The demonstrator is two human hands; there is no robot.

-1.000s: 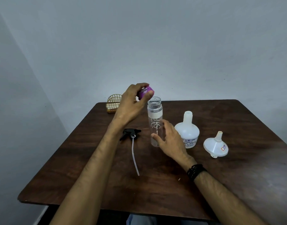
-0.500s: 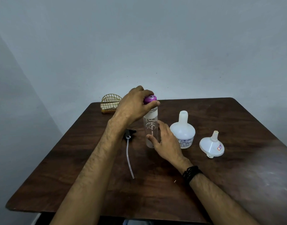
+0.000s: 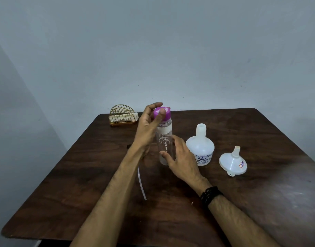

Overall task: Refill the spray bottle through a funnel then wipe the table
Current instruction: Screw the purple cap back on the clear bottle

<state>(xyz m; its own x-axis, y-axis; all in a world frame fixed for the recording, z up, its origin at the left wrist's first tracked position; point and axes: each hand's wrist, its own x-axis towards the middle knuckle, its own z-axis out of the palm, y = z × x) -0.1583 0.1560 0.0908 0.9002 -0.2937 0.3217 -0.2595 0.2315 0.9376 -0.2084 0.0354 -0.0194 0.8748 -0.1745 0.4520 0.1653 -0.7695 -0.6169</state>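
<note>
Clear bottle (image 3: 165,145): right hand (image 3: 181,162) grips base, left hand (image 3: 149,127) pinches purple cap (image 3: 162,113)

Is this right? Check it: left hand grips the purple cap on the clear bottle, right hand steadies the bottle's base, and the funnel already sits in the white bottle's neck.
Not quite. The head view shows the funnel lying on the table, apart from the white bottle, whose neck is open. The rest holds: the left hand grips the purple cap on the clear bottle, and the right hand steadies its base.
</note>
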